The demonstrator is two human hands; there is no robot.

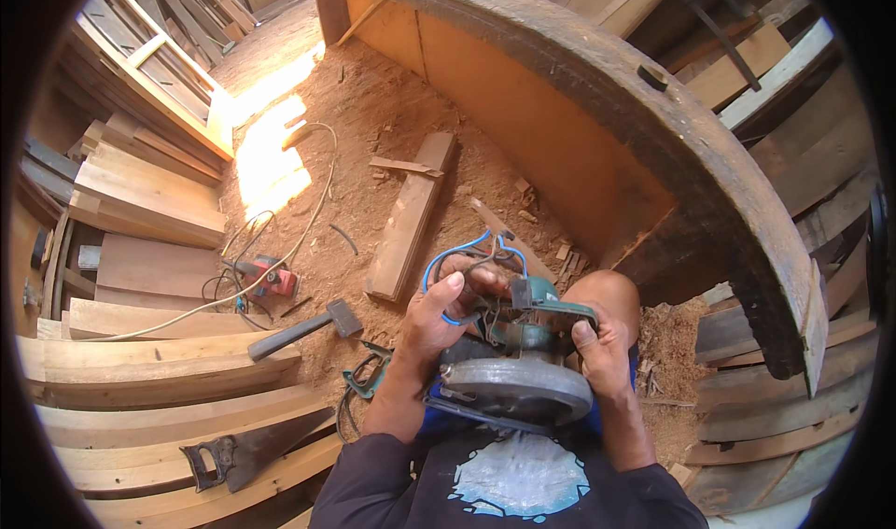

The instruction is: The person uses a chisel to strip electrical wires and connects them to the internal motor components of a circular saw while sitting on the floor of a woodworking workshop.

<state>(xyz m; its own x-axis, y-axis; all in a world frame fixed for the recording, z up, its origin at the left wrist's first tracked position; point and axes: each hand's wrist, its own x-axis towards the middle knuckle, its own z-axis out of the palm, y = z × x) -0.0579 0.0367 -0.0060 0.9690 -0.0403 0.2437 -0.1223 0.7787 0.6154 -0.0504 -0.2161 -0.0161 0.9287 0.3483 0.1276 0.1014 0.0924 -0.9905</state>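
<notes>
A green circular saw (518,361) with a grey round blade guard rests on my lap. My left hand (437,314) grips its left side, fingers by the loose blue wires (446,253) at its top. My right hand (602,347) holds the right side of the saw body, thumb pressed on the green housing. My bare knee (611,296) shows just behind the saw.
A hammer (303,328) lies on the sawdust floor to my left, beside a red power tool (271,277) with tangled cords. A handsaw (247,450) rests on stacked planks at lower left. A loose plank (406,221) lies ahead. A heavy curved timber bench (672,137) stands on the right.
</notes>
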